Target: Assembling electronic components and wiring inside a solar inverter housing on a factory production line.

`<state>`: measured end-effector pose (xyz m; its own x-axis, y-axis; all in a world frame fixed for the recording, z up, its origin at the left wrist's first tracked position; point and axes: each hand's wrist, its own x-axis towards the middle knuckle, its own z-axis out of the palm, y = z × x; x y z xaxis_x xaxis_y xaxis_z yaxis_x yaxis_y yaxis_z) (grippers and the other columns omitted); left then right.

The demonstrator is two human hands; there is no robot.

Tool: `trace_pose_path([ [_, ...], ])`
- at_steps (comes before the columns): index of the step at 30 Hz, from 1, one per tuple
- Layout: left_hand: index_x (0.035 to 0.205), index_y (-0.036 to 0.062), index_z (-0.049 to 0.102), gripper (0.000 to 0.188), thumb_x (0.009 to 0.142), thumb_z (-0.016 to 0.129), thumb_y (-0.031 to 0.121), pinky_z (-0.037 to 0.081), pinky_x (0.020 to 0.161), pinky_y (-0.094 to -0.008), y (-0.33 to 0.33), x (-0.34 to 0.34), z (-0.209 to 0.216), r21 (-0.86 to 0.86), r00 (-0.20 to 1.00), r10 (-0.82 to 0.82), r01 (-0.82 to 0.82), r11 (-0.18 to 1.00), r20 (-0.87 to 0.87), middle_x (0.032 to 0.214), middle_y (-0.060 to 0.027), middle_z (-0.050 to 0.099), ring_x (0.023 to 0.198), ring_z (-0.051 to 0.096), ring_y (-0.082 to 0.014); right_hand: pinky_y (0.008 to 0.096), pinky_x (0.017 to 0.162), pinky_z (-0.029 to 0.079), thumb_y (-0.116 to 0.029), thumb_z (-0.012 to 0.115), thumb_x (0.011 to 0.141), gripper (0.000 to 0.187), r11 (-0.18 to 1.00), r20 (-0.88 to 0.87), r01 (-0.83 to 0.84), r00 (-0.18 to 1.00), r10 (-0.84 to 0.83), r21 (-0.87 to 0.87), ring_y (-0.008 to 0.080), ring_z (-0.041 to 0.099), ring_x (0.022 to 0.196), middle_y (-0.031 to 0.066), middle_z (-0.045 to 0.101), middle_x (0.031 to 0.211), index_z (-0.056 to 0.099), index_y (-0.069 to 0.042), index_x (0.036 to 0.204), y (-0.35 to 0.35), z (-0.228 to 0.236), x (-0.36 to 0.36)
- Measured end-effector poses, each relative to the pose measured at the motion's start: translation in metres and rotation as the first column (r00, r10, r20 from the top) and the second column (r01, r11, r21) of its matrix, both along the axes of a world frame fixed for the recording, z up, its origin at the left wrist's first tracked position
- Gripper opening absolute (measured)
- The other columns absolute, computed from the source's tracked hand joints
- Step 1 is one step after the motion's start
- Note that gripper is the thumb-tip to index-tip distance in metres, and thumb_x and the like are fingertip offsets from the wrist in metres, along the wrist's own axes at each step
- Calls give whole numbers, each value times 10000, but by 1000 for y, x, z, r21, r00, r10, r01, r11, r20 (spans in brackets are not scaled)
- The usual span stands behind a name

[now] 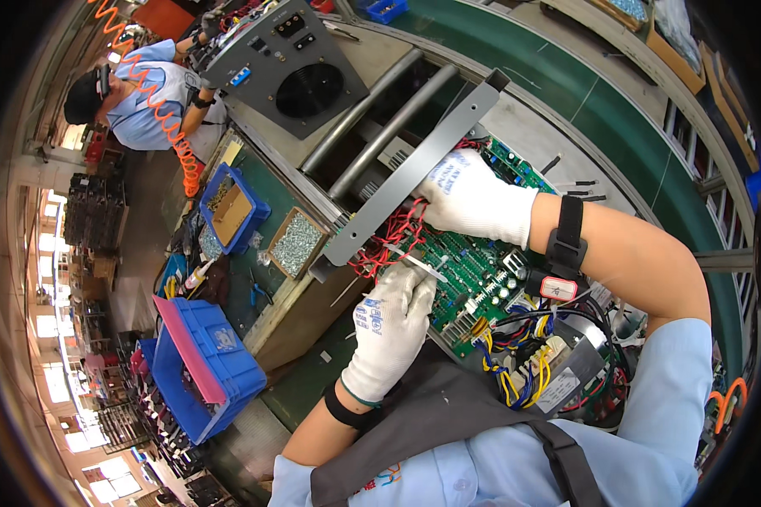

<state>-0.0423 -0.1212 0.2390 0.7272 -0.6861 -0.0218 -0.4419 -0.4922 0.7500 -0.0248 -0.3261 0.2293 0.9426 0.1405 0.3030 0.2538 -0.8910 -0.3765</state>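
My right hand point(473, 196), in a white knit glove, reaches over a green circuit board point(473, 266). Its fingers are closed on a bundle of red wires point(402, 226) beside a grey metal panel point(414, 173). My left hand point(389, 325), gloved too, is at the near end of the same bundle with its fingers bent together. A white cable tie point(418, 264) lies slantwise across the wires, just above the left fingertips. What the left fingertips pinch is hidden. Black bands circle both wrists.
A metal unit with yellow and blue cables point(550, 372) sits near my right forearm. Beyond the panel are steel rollers point(397, 127) and a dark fan housing point(292, 80). Blue bins point(211, 363) and a box of screws point(297, 243) stand left. A co-worker point(148, 97) works at far left.
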Motion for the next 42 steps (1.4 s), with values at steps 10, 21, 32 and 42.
trace_pose_path([
  [10, 971, 5, 658, 169, 858, 565, 90, 495, 709, -370, -3, -1, 8, -14, 980, -21, 24, 1000, 198, 882, -161, 643, 788, 630, -306, 406, 705, 518, -215, 637, 792, 197, 990, -171, -86, 980, 103, 108, 317, 660, 802, 137, 672, 806, 686, -93, 938, -13, 21, -16],
  [21, 935, 41, 647, 142, 873, 573, 145, 504, 725, -378, -2, 0, -4, 3, 969, -71, 73, 997, 236, 918, -138, 624, 827, 619, -304, 404, 721, 534, -208, 584, 781, 232, 992, -146, 102, 985, -91, 69, 294, 670, 810, 130, 682, 853, 698, -124, 965, 8, -1, -3],
  [32, 1064, -8, 601, 229, 899, 528, 133, 486, 595, -304, 1, -2, -5, -102, 879, 139, -207, 973, -457, 703, -111, 569, 607, 609, -195, 308, 559, 481, -167, 593, 772, 205, 886, -514, -59, 796, 320, 460, 168, 625, 588, 85, 633, 644, 682, -47, 913, -26, 26, -6],
  [42, 809, 11, 619, 194, 877, 550, 179, 401, 524, -271, -24, 17, -3, 33, 947, 212, -210, 977, -242, 629, -86, 641, 556, 548, -101, 396, 738, 508, -175, 603, 744, 298, 974, -495, -19, 859, 131, 225, 322, 663, 836, 187, 673, 852, 683, -47, 1001, -14, 37, -1],
])
